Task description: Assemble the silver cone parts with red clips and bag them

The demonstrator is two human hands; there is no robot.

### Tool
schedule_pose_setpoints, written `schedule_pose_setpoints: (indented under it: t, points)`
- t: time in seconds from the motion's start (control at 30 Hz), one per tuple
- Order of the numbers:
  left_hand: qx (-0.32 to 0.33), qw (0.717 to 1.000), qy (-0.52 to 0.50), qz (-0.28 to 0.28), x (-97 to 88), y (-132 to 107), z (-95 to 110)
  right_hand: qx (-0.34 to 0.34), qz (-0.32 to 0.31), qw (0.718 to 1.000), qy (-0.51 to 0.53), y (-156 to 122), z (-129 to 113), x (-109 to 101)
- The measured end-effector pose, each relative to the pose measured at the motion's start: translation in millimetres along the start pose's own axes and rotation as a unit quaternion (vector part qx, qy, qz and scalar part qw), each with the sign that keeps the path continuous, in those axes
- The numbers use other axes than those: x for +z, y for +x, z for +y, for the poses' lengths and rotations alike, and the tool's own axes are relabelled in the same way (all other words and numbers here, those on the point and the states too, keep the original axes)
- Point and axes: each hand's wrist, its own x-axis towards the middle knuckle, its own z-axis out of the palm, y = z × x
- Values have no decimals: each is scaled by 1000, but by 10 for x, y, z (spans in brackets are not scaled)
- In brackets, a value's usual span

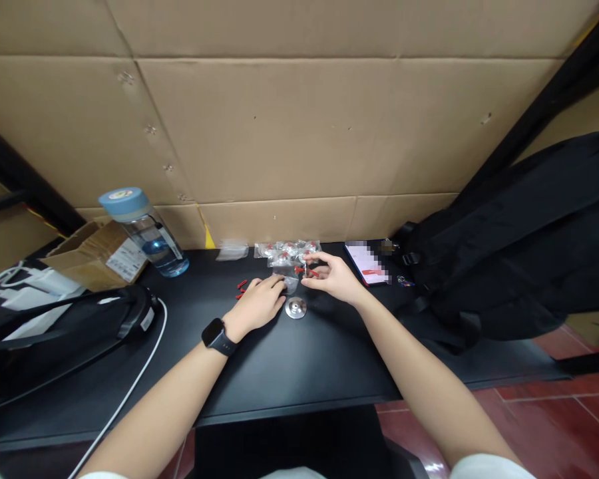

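A person's left hand point(258, 301) (a dark watch on its wrist) lies on a black worktop point(304, 366), fingers curled over a small clear bag point(289, 285); whether its grip is clamped on the bag cannot be told. Just to the right, the right hand point(335, 278) has its grip pinched together on a small red part point(307, 270). A round metal disc point(296, 307) lies just near of both hands. Loose red pieces point(240, 287) lie left, filled clear bags point(285, 251) farther back.
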Motion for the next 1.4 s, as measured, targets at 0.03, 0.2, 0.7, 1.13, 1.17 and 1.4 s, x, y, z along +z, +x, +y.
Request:
schedule_pose_setpoints:
  t: [0.03, 0.2, 0.7, 1.13, 1.17, 1.4]
  points:
    - [1, 1000, -6, 2, -6, 5, 8, 1, -8, 1000, -4, -1, 3, -19]
    - [5, 999, -32, 7, -55, 18, 25, 4, -41, 996, -81, -4, 5, -71]
    - [22, 1000, -16, -2, -121, -17, -12, -14, 13, 947, -321, 8, 208, 160]
    - [36, 998, -55, -2, -112, -35, -81, 9, -14, 890, -456, 4, 120, 216]
    - [39, 998, -59, -2, -114, -36, -85, 12, -21, 891, -453, 2, 114, 210]
    - [49, 997, -58, -4, -121, -28, -83, -21, -45, 925, -378, 10, 155, 209]
